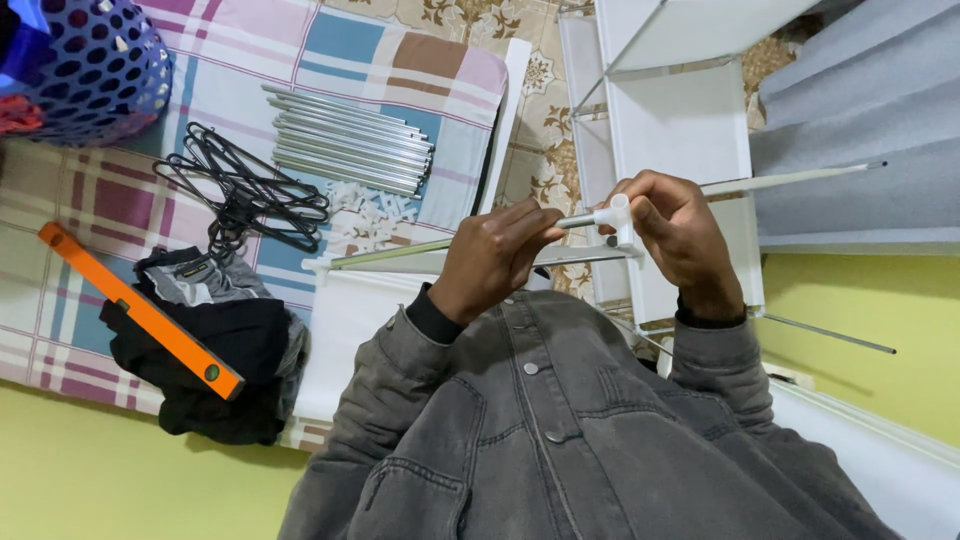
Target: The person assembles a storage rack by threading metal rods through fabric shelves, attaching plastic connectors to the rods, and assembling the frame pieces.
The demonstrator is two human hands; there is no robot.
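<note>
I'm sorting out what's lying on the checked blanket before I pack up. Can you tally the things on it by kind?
Bundle of silver metal tubes: 1
Pile of black clothes hangers: 1
Heap of small white plastic connectors: 1
Orange spirit level: 1
Heap of dark clothing: 1
Blue perforated basket: 1
Total: 6 (tubes, hangers and connectors overlap too much to count singly)

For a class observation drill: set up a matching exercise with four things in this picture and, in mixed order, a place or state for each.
Things:
1. Orange spirit level
2. Black clothes hangers
3. White plastic connector
4. Bundle of metal tubes

Places or states:
A. Pinched by the right hand
B. Lying across dark clothing
C. Side by side on the plaid cloth
D. In a tangled heap beside the tubes

Pairs: 1-B, 2-D, 3-A, 4-C
</note>
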